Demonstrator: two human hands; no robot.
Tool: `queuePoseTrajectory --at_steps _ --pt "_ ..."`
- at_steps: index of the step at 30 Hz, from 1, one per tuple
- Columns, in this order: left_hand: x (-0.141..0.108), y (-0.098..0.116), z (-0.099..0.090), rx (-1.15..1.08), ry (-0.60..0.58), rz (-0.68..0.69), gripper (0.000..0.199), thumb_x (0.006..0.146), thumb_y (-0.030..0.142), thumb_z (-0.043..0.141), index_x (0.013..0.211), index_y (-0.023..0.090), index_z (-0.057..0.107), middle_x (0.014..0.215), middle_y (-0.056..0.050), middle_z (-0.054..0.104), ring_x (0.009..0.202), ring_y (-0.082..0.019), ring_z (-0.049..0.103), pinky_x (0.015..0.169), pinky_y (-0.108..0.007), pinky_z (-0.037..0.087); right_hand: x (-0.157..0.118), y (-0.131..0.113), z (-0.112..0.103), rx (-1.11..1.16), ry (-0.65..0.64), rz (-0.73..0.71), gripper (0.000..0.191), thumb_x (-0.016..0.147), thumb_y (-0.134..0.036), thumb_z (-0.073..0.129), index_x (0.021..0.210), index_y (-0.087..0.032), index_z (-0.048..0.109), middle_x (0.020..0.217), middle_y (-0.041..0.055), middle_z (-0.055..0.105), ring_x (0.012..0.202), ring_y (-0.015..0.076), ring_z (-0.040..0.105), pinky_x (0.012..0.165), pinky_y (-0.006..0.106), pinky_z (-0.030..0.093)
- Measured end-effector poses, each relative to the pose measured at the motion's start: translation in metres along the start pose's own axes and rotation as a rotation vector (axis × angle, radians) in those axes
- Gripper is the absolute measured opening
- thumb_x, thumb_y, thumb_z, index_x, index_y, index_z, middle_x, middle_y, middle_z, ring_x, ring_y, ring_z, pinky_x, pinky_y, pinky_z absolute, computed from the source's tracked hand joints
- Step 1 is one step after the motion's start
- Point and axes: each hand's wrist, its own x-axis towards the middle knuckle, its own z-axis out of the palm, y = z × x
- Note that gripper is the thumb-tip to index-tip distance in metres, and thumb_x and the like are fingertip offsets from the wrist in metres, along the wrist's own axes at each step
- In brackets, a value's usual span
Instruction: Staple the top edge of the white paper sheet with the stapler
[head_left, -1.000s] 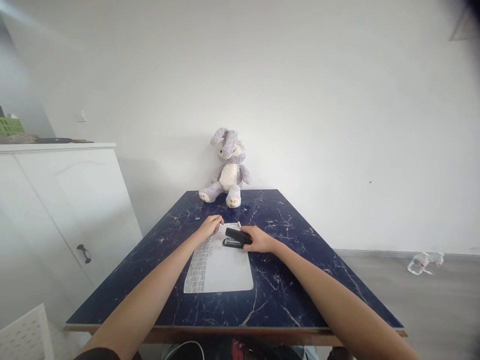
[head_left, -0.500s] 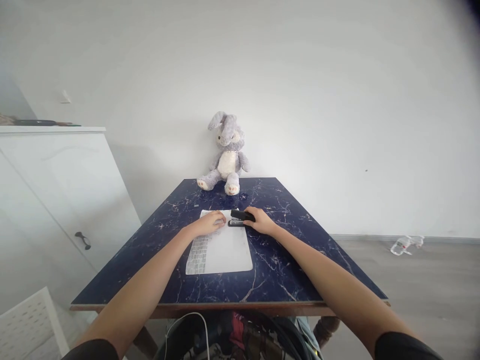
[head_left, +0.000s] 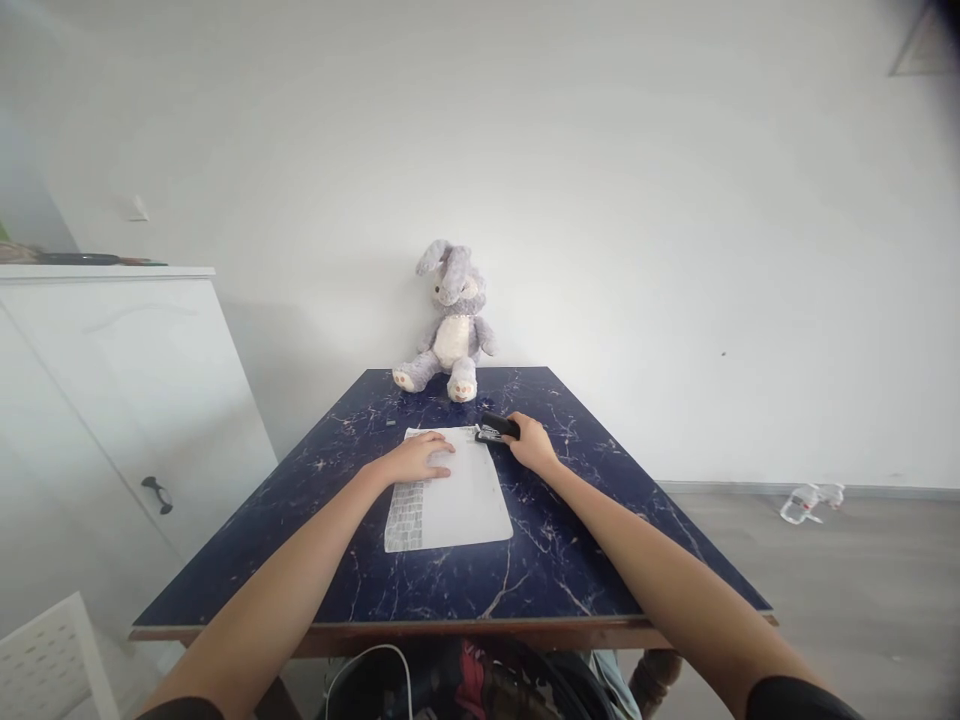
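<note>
My right hand [head_left: 533, 443] is closed around a black stapler [head_left: 498, 428], whose jaws are apart. The stapler's front end is at the top right corner of the paper [head_left: 465, 510]; whether the sheet lies between the jaws I cannot tell. My left hand [head_left: 420, 458] rests on the upper left part of the sheet, fingers stretched out and slightly spread. Along its left side the white paper carries a grey brick-like pattern. The sheet lies flat on a dark blue marbled table [head_left: 547, 560].
A grey plush rabbit [head_left: 454, 340] sits at the table's back edge against the wall. Left of the paper's top lies a small grey piece [head_left: 391, 422]. A white cabinet [head_left: 142, 380] stands at left, a white chair [head_left: 56, 650] below it. Clear plastic bottles [head_left: 802, 504] lie on the floor at right.
My right hand has moved the stapler a little right, to the paper's corner, and tilted it. My left hand's fingers have spread flatter on the sheet. The view has shifted slightly.
</note>
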Motion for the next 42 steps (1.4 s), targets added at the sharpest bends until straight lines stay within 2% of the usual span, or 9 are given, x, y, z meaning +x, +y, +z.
queuePoseTrajectory --at_steps 4,10,16,23,27,32,37,39,42 --pt "0.005 -0.011 0.008 -0.051 0.064 0.032 0.058 0.098 0.061 0.062 0.143 0.023 0.065 0.154 -0.015 0.055 0.144 -0.034 0.051 0.122 -0.047 0.035 0.0 0.005 -0.003 0.12 0.007 0.109 0.025 0.083 -0.017 0.073 0.107 -0.021 0.07 0.106 0.0098 0.077 0.098 0.0289 0.071 0.082 0.036 0.05" --pt "0.011 -0.016 0.018 -0.022 0.104 0.048 0.056 0.1 0.057 0.06 0.143 0.021 0.066 0.16 -0.015 0.052 0.149 -0.035 0.047 0.126 -0.051 0.031 -0.002 -0.003 0.0 0.239 0.119 0.084 0.026 0.084 -0.023 0.073 0.11 -0.021 0.071 0.103 0.006 0.078 0.095 0.0262 0.072 0.084 0.034 0.052" --pt "0.012 -0.002 0.019 0.002 0.193 0.024 0.05 0.098 0.051 0.062 0.134 0.017 0.067 0.15 -0.018 0.06 0.139 -0.034 0.057 0.12 -0.049 0.041 -0.004 -0.009 0.004 0.241 0.069 0.09 0.025 0.082 -0.021 0.075 0.108 -0.02 0.075 0.102 0.0075 0.078 0.094 0.0271 0.072 0.085 0.035 0.052" --pt "0.015 0.015 0.017 -0.207 0.335 -0.017 0.056 0.09 0.048 0.075 0.137 0.021 0.058 0.137 -0.013 0.068 0.128 -0.031 0.065 0.111 -0.045 0.049 -0.005 -0.016 0.009 0.315 -0.083 -0.09 0.032 0.081 -0.021 0.078 0.113 -0.019 0.077 0.102 0.0056 0.079 0.09 0.0233 0.07 0.086 0.033 0.051" --pt "0.015 0.02 0.016 -0.226 0.306 0.014 0.059 0.087 0.047 0.079 0.137 0.022 0.059 0.131 -0.011 0.071 0.122 -0.03 0.067 0.105 -0.042 0.052 -0.008 -0.021 0.014 0.313 -0.18 -0.159 0.035 0.08 -0.023 0.079 0.114 -0.019 0.077 0.105 0.0064 0.079 0.091 0.0234 0.07 0.086 0.034 0.05" --pt "0.017 0.023 0.016 -0.188 0.251 0.029 0.042 0.088 0.043 0.075 0.12 0.017 0.067 0.111 -0.01 0.075 0.099 -0.028 0.071 0.091 -0.04 0.055 -0.006 -0.017 0.016 0.413 -0.261 -0.227 0.034 0.084 -0.032 0.074 0.116 -0.02 0.077 0.105 0.005 0.078 0.093 0.023 0.068 0.089 0.034 0.049" --pt "0.017 0.022 0.015 -0.178 0.229 0.057 0.042 0.088 0.041 0.075 0.121 0.017 0.069 0.112 -0.01 0.075 0.095 -0.027 0.07 0.088 -0.039 0.055 0.002 -0.004 0.014 0.727 -0.355 -0.062 0.041 0.096 -0.049 0.053 0.107 -0.018 0.077 0.101 0.0058 0.076 0.09 0.021 0.064 0.082 0.032 0.048" --pt "0.017 0.02 0.015 -0.175 0.21 0.053 0.045 0.085 0.041 0.078 0.123 0.017 0.07 0.116 -0.01 0.075 0.097 -0.028 0.07 0.089 -0.039 0.055 0.003 0.001 0.014 0.763 -0.371 0.01 0.043 0.094 -0.053 0.054 0.102 -0.018 0.077 0.092 0.0047 0.074 0.082 0.0193 0.061 0.076 0.03 0.046" --pt "0.016 0.019 0.015 -0.175 0.209 0.055 0.043 0.084 0.04 0.079 0.12 0.018 0.072 0.116 -0.01 0.075 0.096 -0.028 0.071 0.088 -0.039 0.056 0.003 0.005 0.013 0.721 -0.411 -0.004 0.042 0.09 -0.056 0.06 0.099 -0.018 0.077 0.086 0.0027 0.071 0.08 0.0189 0.058 0.076 0.03 0.045"
